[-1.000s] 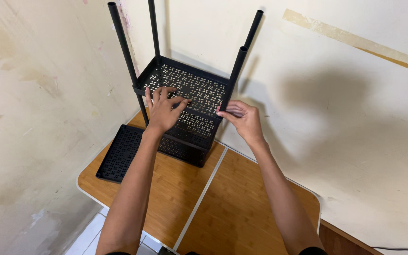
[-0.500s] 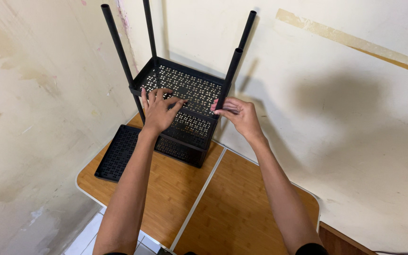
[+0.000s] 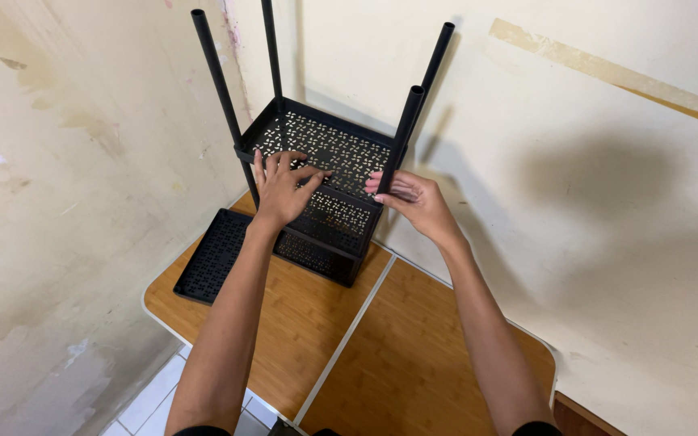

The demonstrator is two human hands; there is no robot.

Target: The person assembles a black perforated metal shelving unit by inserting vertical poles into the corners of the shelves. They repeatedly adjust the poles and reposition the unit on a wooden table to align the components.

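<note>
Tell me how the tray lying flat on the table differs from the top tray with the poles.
The loose tray lies flat on the wooden table, untouched; the top tray sits raised on the stacked rack, under the left hand. The top tray carries four upright poles; the loose tray has none. Both are black, rectangular and perforated.

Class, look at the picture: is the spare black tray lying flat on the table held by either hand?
No. The spare tray lies untouched; both the left hand and right hand are on the rack.
</note>
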